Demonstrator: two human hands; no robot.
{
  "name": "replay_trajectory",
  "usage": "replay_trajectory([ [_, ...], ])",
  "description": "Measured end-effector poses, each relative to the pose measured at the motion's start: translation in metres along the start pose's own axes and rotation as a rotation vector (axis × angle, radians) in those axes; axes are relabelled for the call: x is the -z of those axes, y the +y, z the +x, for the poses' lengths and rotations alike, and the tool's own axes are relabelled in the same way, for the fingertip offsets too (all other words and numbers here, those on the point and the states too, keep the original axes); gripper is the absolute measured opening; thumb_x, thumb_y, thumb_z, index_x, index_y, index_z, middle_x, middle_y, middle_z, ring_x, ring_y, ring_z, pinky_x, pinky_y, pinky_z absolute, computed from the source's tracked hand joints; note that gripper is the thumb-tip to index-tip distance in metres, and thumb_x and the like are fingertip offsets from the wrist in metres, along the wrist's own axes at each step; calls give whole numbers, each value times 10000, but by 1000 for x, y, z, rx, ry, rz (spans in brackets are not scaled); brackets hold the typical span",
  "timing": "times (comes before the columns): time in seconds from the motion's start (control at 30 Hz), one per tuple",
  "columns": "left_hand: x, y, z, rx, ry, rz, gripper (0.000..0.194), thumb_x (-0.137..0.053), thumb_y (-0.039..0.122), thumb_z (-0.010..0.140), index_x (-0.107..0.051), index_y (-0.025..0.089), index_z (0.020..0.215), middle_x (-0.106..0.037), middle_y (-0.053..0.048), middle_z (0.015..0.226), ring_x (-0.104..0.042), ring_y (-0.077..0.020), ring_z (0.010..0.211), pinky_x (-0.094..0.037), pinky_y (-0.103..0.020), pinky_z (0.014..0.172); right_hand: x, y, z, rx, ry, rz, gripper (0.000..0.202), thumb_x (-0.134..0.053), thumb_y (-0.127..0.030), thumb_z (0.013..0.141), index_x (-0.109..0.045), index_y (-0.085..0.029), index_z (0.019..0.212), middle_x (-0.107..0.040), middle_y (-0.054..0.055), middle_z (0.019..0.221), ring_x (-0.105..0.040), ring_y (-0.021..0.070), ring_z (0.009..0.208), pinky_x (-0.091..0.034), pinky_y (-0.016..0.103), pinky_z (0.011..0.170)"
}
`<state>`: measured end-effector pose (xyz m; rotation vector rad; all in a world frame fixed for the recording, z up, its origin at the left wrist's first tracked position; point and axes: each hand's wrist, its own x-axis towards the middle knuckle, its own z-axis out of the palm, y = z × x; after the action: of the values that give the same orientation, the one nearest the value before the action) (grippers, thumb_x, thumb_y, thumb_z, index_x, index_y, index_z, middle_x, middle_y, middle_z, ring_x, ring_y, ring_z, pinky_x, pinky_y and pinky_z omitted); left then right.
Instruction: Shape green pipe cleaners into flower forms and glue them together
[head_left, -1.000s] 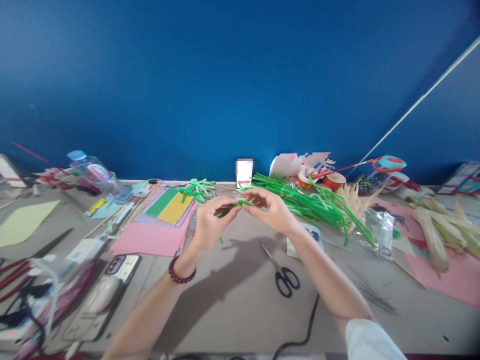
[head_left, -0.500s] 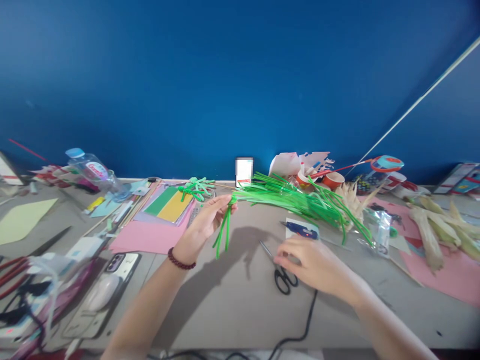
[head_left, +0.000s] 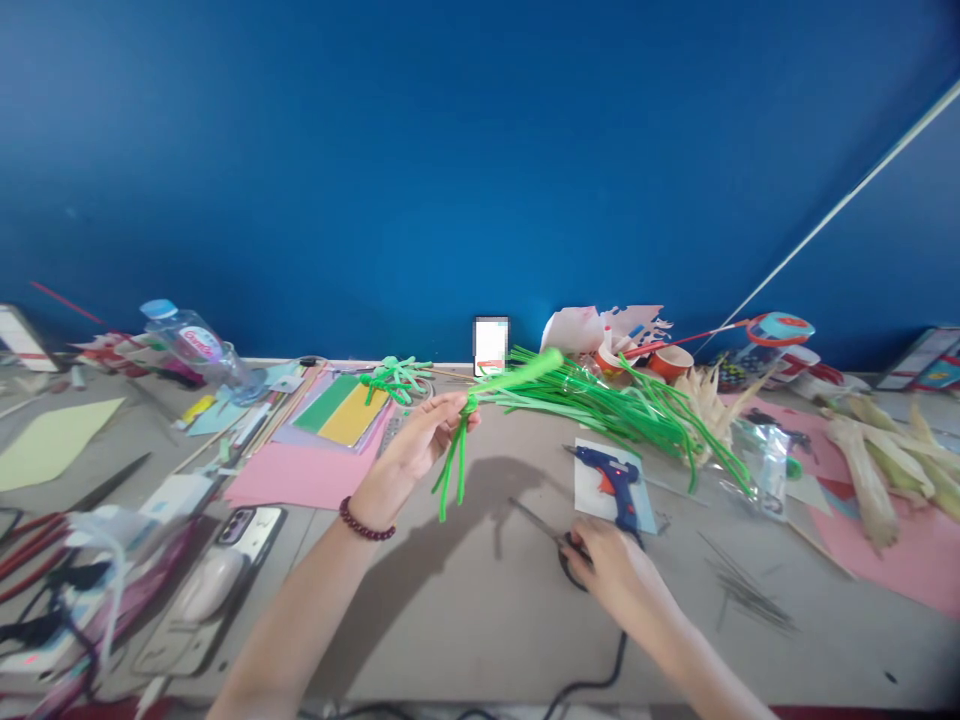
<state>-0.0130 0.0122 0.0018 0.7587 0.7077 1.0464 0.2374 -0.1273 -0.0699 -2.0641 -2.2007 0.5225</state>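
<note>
Fingers point(head_left: 442, 412) of left hand point(head_left: 417, 448) pinched around green pipe-cleaner bundle point(head_left: 456, 452), raised above worktop point(head_left: 465, 620). Right hand point(head_left: 609, 572) down on scissors point(head_left: 559, 540), fingers closing over handles, beside blue glue gun point(head_left: 611, 478).

At frame centre the left hand point(head_left: 420, 440) holds a twisted bundle of green pipe cleaners point(head_left: 480, 410) above the grey tabletop point(head_left: 465, 600). Lower right of it, the right hand point(head_left: 611, 575) rests on black-handled scissors point(head_left: 551, 535). Just behind lies a blue glue gun point(head_left: 615, 480); further back, a pile of loose green pipe cleaners point(head_left: 622, 405)
</note>
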Motion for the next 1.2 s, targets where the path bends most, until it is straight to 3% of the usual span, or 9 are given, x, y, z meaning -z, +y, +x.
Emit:
replay_trajectory([
  [0.13, -1, 1, 0, -7, -2, -25, 254, -831, 250, 610, -699, 131, 791, -711, -24, 680, -676, -117, 620, -524, -175, 575, 2, 5, -5, -53, -34, 1, 65, -564, -198, 796, -613, -169, 828, -668, 111, 919, -642, 259, 907, -438, 303, 757],
  [0.27, 1, -1, 0, -54, 18, -4, 242, -835, 217, 604, -705, 134, 790, -716, -18, 690, -686, -125, 635, -526, -183, 594, 3, 8, -1, -62, -82, 48, 80, -535, -220, 786, -602, -179, 774, -674, 89, 818, -654, 253, 783, -428, 308, 667],
  [0.4, 1, 2, -1, -66, 49, 19, 244, -841, 227, 593, -709, 135, 777, -692, -2, 629, -683, -128, 619, -524, -190, 596, 9, 21, 11, -69, -111, 453, 140, -546, -301, 764, -543, -195, 855, -615, 10, 615, -575, 165, 507, -389, 258, 496],
  [0.53, 3, 4, -1, -38, 46, 29, 251, -838, 265, 599, -711, 133, 771, -678, -6, 611, -672, -125, 620, -522, -199, 608, 22, 32, 28, -66, -36, 816, 281, -594, -404, 730, -515, -191, 897, -635, 31, 729, -554, 134, 505, -424, 248, 458],
  [0.67, 0, 2, -2, 15, 33, 76, 233, -838, 260, 593, -705, 127, 730, -689, -20, 645, -661, -121, 615, -525, -214, 631, 37, 24, 45, 97, 195, 708, 290, -650, -423, 723, -534, -194, 857, -596, 8, 694, -540, 127, 590, -438, 240, 543],
  [0.87, -9, -5, -5, 37, 53, 132, 252, -860, 248, 538, -703, 114, 682, -684, -29, 637, -651, -128, 617, -536, -249, 668, 52, -6, 62, 205, 238, 508, 339, -655, -489, 717, -567, -203, 878, -532, -21, 647, -474, 123, 535, -385, 243, 502],
  [1.2, -8, -12, 0, -108, 112, 248, 311, -853, 242, 528, -685, 124, 761, -686, -17, 694, -644, -122, 663, -557, -322, 778, 50, -21, 80, 159, 178, 582, 246, -631, -433, 734, -621, -215, 848, -583, -8, 616, -535, 152, 564, -405, 250, 526],
])
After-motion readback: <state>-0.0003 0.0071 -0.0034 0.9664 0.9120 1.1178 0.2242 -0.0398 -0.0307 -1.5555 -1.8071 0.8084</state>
